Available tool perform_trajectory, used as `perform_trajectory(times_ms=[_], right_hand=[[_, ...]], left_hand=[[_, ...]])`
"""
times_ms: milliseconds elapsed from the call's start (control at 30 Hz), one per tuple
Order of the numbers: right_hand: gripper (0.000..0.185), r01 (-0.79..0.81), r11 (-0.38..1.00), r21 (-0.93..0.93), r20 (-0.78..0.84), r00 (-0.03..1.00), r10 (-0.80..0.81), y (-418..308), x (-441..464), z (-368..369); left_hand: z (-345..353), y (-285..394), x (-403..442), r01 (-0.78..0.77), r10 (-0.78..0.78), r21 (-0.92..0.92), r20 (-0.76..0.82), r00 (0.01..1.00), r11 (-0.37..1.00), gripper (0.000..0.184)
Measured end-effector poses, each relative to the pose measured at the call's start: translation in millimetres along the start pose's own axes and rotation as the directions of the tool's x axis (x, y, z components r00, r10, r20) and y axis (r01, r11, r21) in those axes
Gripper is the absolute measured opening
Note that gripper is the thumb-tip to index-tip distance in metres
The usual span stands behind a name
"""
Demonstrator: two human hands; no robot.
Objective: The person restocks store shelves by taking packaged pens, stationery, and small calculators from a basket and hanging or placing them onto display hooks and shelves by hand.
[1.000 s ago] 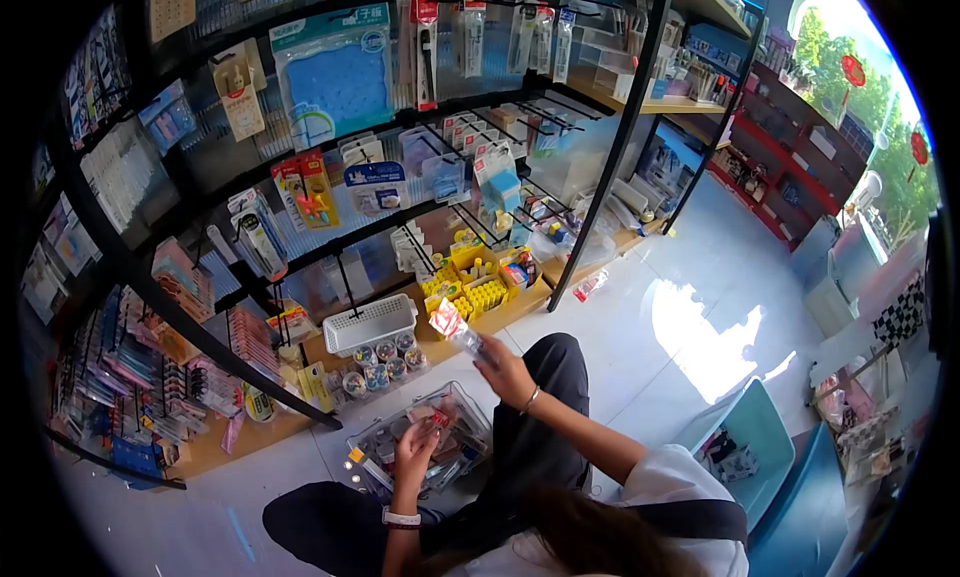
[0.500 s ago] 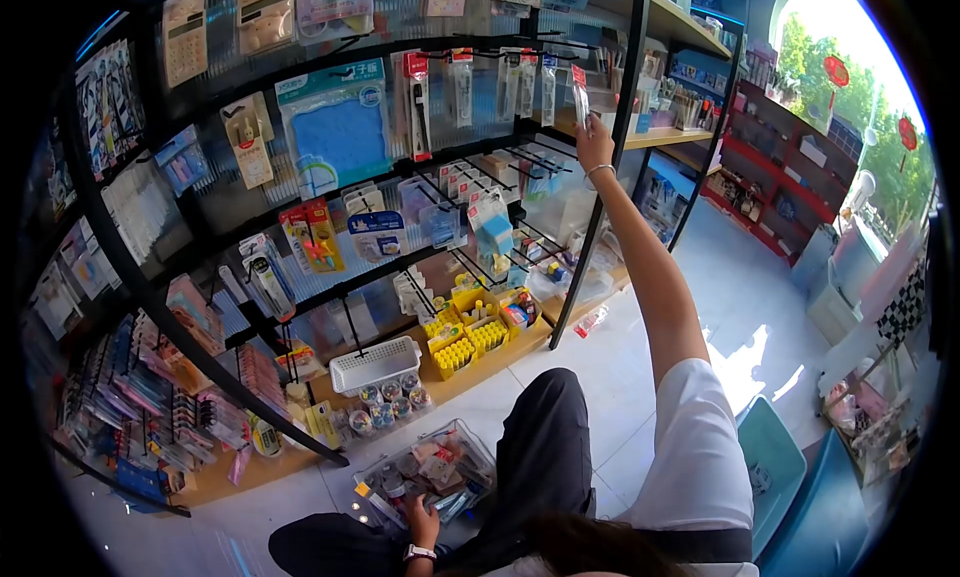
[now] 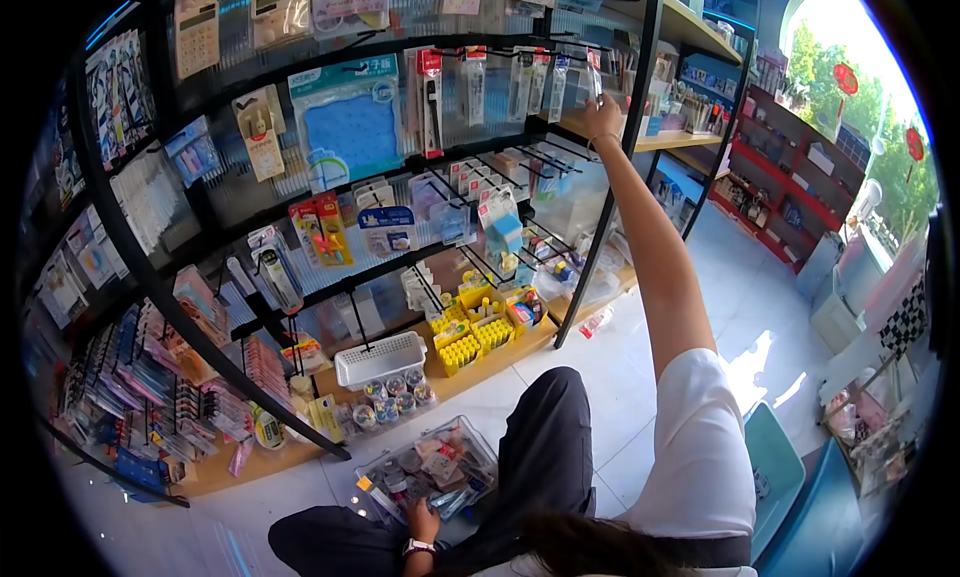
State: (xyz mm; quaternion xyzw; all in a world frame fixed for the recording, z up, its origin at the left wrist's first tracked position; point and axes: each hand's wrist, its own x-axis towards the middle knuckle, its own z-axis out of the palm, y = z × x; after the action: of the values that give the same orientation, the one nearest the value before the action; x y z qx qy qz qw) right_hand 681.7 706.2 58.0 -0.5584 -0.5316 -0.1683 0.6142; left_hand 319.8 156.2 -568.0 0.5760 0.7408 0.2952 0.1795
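My right hand [image 3: 604, 119] is raised at arm's length, closed on the lower end of a slim blister pack [image 3: 594, 72] with a red top. What lies inside the pack is too small to make out. The pack is beside other slim hanging packs [image 3: 559, 85] near the ends of the rack's hooks; whether it touches a hook I cannot tell. Down low, my left hand [image 3: 423, 523] is closed at the near rim of a clear plastic bin [image 3: 484, 435] on the floor. Mixed packaged goods [image 3: 440, 462] fill the bin.
A black rack post [image 3: 612, 187] stands just left of my right forearm. Hooks with packaged stationery cover the rack. Yellow boxes of glue sticks [image 3: 462, 354] and a white basket [image 3: 381, 362] stand on the bottom shelf. A green tub [image 3: 775, 462] is at my right.
My right hand has moved slightly upward, bringing the slim pack nearer the hanging packs. The view has shifted a little. My left hand stays at the bin.
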Motion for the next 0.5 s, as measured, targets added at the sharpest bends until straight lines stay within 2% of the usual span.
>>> perform_trajectory(times_ms=[167,233,333,500], right_hand=[[0.038,0.001,1.000,-0.028,0.012,1.000,-0.001,10,0,6],[0.031,0.034,0.999,0.029,0.038,0.999,-0.035,11,-2,5],[0.031,0.047,0.999,0.022,0.006,0.999,-0.047,13,-1,7],[0.036,0.000,1.000,-0.013,0.018,1.000,0.000,14,6,5]], left_hand=[[2,-3,-1,-0.019,0.020,-0.014,0.013,1.000,1.000,0.030],[3,-4,-3,-0.014,0.015,-0.031,0.027,1.000,0.999,0.030],[-2,2,-3,0.001,-0.001,-0.017,0.045,0.999,1.000,0.030],[6,-7,-4,-0.025,0.025,0.011,0.019,1.000,1.000,0.030]])
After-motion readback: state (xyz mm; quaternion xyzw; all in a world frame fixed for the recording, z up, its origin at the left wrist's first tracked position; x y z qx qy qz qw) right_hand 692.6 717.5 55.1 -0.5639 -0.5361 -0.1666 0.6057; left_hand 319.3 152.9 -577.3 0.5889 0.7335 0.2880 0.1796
